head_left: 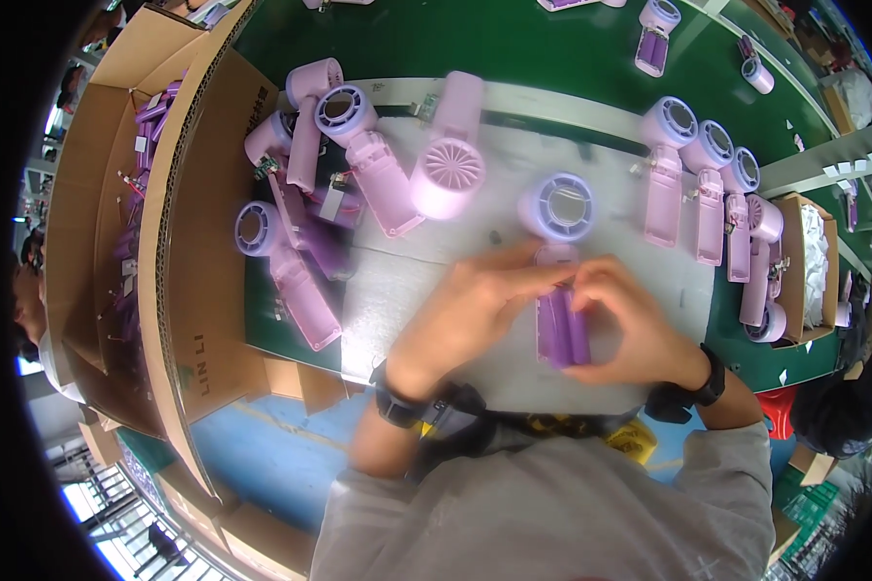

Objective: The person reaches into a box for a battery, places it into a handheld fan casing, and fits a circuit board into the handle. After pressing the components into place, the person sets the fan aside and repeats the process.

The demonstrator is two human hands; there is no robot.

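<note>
Purple cells [564,334] are spanned by the right hand [639,324]: thumb at their near end, fingers curled in at the far end, narrow C-shaped grip. The left hand [489,290] is set with its fingertips bunched on the handle of the pink fan unit [559,254], just below the fan head; whether something is pinched there or only pressed cannot be told, tips blurred.

Fan unit is laid mid-mat, fan head far, handle near, so the handle is within both hands' reach. Open side is kept up, presumably for access to the cavity where the cells sit. Left hand probably serves as a steady. Grey mat [407,324] is likely used to protect the shells. Other units are parked off to both sides: loose cluster [383,179] on the left, tidier row [664,198] on the right, middle left to the work.

Pose: both forearms are brought in from the near side, elbows out, wrists angled inward. Left hand is held flatter, palm down; right is more curled, from the right.
</note>
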